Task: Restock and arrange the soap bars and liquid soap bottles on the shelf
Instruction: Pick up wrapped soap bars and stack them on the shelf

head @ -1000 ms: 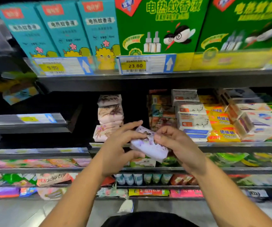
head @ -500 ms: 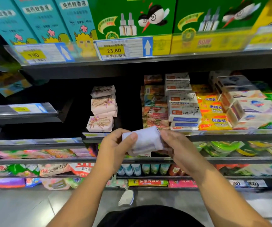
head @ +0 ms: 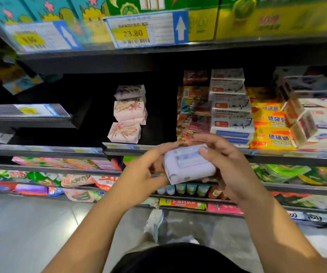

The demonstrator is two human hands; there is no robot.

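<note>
Plainly the job is midway: one wrapped soap bar (head: 188, 166) is in hand, held just in front of the shelf (head: 119, 147) edge and not yet on it. The left hand (head: 139, 174) curls its grip round the bar's left end; the right hand (head: 231, 170) pinches the right end, thumb on top. On the shelf a pink stack (head: 129, 113) stands with dark gaps beside it, while boxed soaps (head: 229, 107) and yellow packs (head: 271, 123) crowd the right. This bar likely belongs by the pink stack. I cannot make out any liquid soap bottles.
</note>
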